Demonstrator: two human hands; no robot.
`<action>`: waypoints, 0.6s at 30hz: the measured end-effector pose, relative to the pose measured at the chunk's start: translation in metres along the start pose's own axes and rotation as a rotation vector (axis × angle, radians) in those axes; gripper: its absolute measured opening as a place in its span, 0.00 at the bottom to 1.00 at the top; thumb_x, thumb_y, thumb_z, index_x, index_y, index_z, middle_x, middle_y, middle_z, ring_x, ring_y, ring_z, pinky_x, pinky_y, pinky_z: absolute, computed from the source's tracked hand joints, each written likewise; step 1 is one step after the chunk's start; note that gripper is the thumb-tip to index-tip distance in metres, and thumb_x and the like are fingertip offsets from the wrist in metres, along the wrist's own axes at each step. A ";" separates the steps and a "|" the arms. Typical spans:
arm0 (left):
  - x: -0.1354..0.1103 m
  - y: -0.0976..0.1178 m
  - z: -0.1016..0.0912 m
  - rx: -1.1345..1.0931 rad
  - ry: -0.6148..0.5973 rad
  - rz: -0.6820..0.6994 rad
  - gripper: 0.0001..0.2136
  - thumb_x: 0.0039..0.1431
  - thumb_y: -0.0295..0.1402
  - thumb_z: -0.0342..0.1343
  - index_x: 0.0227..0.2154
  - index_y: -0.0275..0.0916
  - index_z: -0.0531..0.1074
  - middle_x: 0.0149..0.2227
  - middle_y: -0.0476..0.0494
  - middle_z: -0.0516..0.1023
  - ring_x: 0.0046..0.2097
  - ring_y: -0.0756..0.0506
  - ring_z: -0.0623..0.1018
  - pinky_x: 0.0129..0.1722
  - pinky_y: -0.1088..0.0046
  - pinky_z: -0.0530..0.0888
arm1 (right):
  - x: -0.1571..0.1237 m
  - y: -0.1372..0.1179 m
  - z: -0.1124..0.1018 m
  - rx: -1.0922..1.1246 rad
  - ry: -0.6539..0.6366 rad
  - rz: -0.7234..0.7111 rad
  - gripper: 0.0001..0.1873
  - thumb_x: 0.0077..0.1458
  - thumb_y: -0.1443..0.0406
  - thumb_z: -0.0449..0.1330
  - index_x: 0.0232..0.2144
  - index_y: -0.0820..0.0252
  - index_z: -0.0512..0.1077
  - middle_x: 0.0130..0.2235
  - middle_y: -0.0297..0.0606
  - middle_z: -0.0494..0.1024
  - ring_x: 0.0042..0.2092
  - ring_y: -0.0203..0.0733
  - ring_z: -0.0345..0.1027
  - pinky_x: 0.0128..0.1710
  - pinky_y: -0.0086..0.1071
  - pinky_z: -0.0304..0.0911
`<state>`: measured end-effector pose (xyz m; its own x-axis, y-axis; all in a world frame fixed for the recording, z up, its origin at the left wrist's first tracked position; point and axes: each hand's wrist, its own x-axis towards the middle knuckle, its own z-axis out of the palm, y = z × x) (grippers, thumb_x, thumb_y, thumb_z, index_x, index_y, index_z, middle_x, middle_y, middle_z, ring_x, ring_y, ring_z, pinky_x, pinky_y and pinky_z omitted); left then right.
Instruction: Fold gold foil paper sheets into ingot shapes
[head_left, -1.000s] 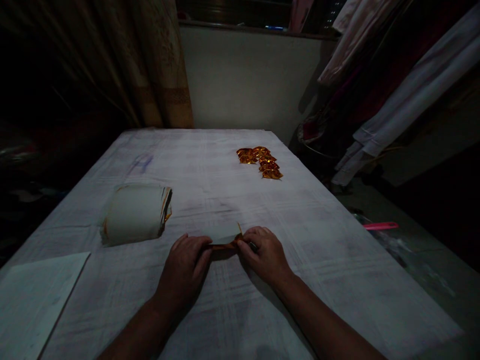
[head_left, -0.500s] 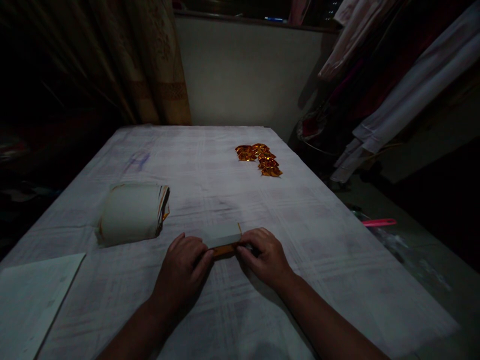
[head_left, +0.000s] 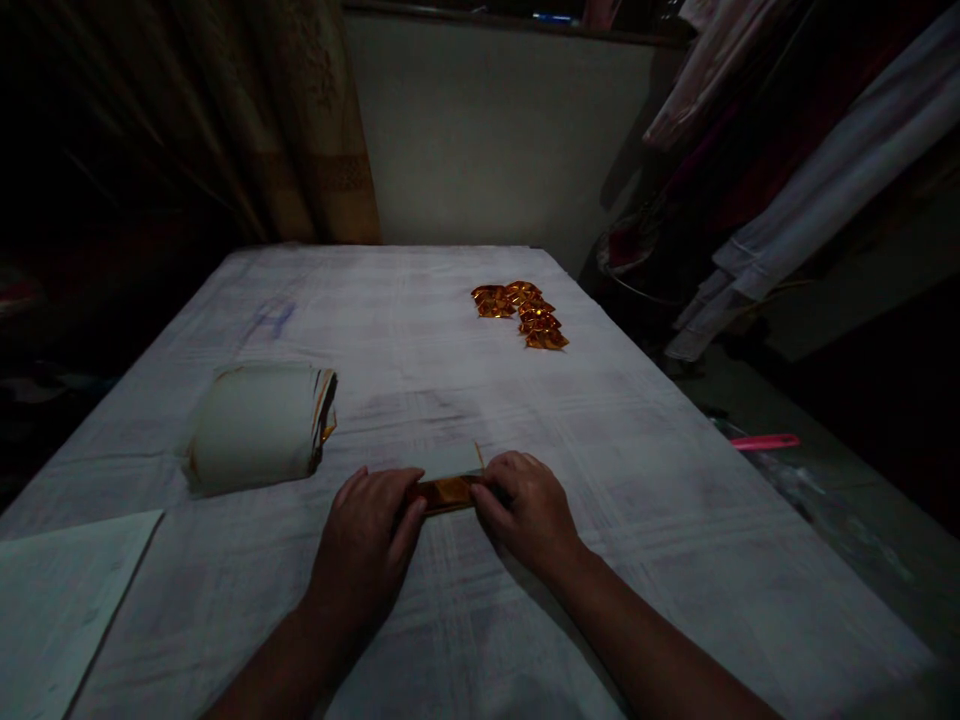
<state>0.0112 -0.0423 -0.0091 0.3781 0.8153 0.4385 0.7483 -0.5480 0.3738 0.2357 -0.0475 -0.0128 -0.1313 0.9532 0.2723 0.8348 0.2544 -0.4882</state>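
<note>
A small sheet of gold foil paper (head_left: 448, 482), white on its back, lies on the table near the front edge. My left hand (head_left: 367, 545) pinches its left end and my right hand (head_left: 525, 508) pinches its right end. The near edge is folded over, so a gold strip shows between my fingers, with the white part lying flat beyond it. Both hands rest on the white tablecloth (head_left: 450, 400).
A curled stack of gold-and-white paper sheets (head_left: 259, 425) lies to the left. Several folded gold pieces (head_left: 523, 312) sit at the far right. A pale sheet (head_left: 60, 600) covers the near left corner. Curtains hang behind, clothes hang at right, and a pink object (head_left: 765, 441) lies on the floor.
The near edge of the foil paper has been rolled over further, and a wider gold strip now shows between my fingers. My hands have stayed in place.
</note>
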 end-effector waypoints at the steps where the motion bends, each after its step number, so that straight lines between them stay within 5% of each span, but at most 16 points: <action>1: 0.000 0.001 -0.001 0.029 0.003 0.039 0.12 0.69 0.33 0.50 0.51 0.42 0.72 0.47 0.40 0.80 0.47 0.39 0.79 0.55 0.48 0.72 | 0.000 0.000 0.000 -0.014 -0.002 0.005 0.06 0.58 0.66 0.61 0.28 0.57 0.72 0.31 0.36 0.74 0.36 0.44 0.68 0.37 0.36 0.59; 5: -0.001 0.012 -0.001 0.138 -0.010 0.239 0.14 0.68 0.27 0.48 0.51 0.43 0.74 0.55 0.37 0.78 0.58 0.34 0.74 0.59 0.43 0.68 | 0.001 -0.001 0.001 -0.050 -0.008 0.015 0.07 0.58 0.66 0.61 0.27 0.57 0.70 0.31 0.37 0.73 0.36 0.43 0.67 0.37 0.36 0.57; 9: -0.009 0.026 0.009 0.143 -0.065 0.388 0.15 0.68 0.25 0.48 0.54 0.36 0.72 0.56 0.39 0.79 0.58 0.37 0.76 0.59 0.51 0.72 | 0.001 -0.001 0.001 -0.068 -0.001 0.008 0.08 0.58 0.66 0.60 0.26 0.56 0.68 0.31 0.36 0.73 0.35 0.43 0.66 0.36 0.36 0.56; 18: -0.017 0.036 0.013 0.093 -0.157 0.331 0.19 0.72 0.35 0.46 0.61 0.35 0.66 0.59 0.38 0.76 0.61 0.38 0.75 0.58 0.53 0.75 | -0.001 -0.001 0.002 -0.070 0.017 -0.012 0.09 0.61 0.65 0.59 0.27 0.56 0.68 0.31 0.36 0.73 0.35 0.43 0.65 0.37 0.36 0.56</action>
<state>0.0386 -0.0738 -0.0137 0.6809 0.6199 0.3899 0.6155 -0.7729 0.1540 0.2338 -0.0481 -0.0146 -0.1333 0.9470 0.2922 0.8686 0.2536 -0.4257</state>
